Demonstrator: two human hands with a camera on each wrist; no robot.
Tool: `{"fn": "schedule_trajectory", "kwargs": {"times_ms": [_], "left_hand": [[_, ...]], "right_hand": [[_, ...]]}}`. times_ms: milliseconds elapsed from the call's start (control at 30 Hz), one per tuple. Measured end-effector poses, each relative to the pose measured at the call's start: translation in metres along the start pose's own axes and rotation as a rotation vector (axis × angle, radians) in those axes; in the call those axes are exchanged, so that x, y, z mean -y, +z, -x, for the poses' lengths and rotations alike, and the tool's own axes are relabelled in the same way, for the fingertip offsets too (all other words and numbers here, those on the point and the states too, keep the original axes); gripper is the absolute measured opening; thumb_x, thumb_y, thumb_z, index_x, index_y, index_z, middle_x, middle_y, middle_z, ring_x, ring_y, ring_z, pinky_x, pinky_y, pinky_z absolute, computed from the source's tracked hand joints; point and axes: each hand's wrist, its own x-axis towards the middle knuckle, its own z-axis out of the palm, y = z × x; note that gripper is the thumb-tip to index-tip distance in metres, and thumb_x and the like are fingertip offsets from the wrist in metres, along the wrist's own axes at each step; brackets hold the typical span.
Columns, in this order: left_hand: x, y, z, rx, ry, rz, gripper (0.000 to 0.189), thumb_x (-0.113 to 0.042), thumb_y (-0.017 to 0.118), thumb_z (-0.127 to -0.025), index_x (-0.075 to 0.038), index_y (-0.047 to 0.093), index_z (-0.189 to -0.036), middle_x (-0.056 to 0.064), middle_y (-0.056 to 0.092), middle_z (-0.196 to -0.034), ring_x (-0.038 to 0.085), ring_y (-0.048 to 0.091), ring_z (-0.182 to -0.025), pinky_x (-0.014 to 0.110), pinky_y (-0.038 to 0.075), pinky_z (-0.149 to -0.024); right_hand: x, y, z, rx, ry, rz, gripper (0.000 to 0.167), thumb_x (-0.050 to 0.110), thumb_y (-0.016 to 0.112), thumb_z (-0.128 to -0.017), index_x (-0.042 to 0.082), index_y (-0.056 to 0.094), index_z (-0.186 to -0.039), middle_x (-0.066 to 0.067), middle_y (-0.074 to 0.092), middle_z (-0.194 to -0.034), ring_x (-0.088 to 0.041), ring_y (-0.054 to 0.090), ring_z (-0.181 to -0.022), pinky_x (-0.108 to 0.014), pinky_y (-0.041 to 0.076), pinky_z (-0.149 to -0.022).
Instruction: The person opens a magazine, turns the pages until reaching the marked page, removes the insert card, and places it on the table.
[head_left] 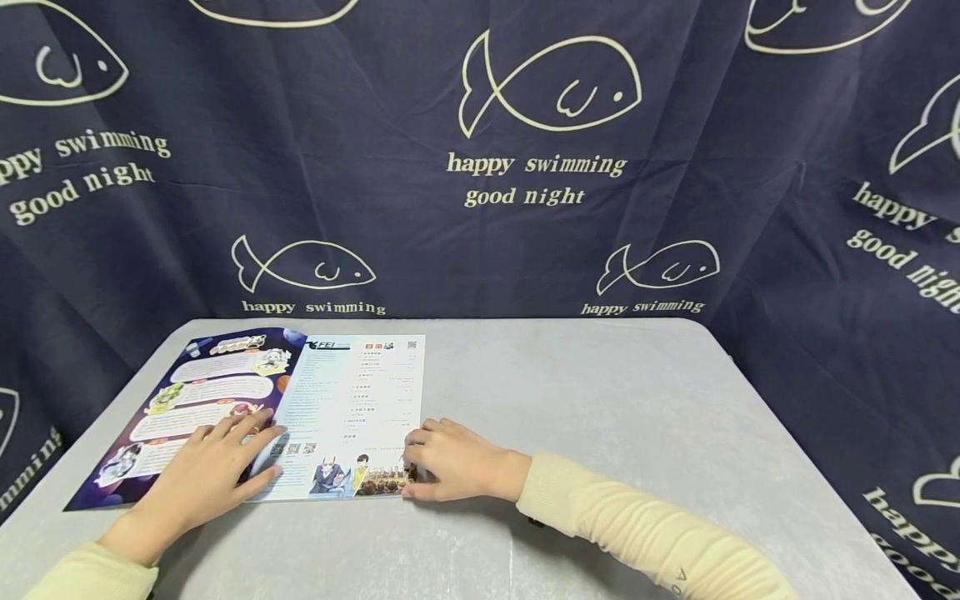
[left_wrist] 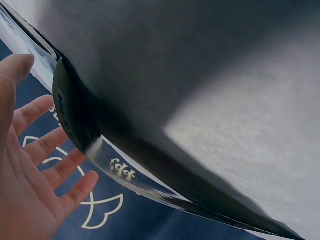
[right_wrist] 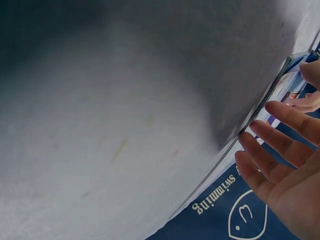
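Note:
An open magazine [head_left: 337, 392] lies on the grey table, with a dark purple left page [head_left: 168, 433] and a pale right page of printed text. My left hand [head_left: 206, 467] rests across the lower part of the spread near the fold, fingers spread. In the left wrist view, the left hand [left_wrist: 30, 175] has its fingers against the curved, raised left page [left_wrist: 75, 115]. Along the magazine's lower right edge, my right hand [head_left: 465, 462] touches the paper with loosely bent fingers. The right wrist view shows the right hand's fingertips [right_wrist: 245, 137] lined up along that edge.
The grey table [head_left: 600, 400] extends to the right of the magazine. Behind it and at both sides hangs a dark blue curtain [head_left: 420, 250] printed with fish outlines and words.

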Motion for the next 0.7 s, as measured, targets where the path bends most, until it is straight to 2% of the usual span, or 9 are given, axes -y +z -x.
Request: {"fn": "schedule_trajectory", "kwargs": {"times_ms": [267, 700], "left_hand": [[-0.0060, 0.0038, -0.0031, -0.062, 0.090, 0.059, 0.048, -0.050, 0.063, -0.077, -0.019, 0.061, -0.115, 0.008, 0.058, -0.122, 0.036, 0.052, -0.111, 0.057, 0.036, -0.091], [-0.0100, 0.0066, -0.0056, -0.087, 0.183, 0.088, 0.053, -0.056, 0.063, -0.075, -0.020, 0.062, -0.114, 0.005, 0.059, -0.119, 0.030, 0.056, -0.105, 0.053, 0.041, -0.085]], "right_hand": [[0.0010, 0.0021, -0.0008, -0.012, 0.003, 0.009, 0.037, 0.051, 0.050, -0.087, 0.019, 0.065, -0.095, 0.004, 0.063, -0.109, -0.011, 0.054, -0.092, -0.028, 0.047, -0.082], [0.0010, 0.0023, 0.0002, -0.039, 0.002, -0.004, 0.035, 0.047, 0.048, -0.089, 0.017, 0.065, -0.096, 0.003, 0.064, -0.108, -0.012, 0.056, -0.092, -0.033, 0.049, -0.083]]}}
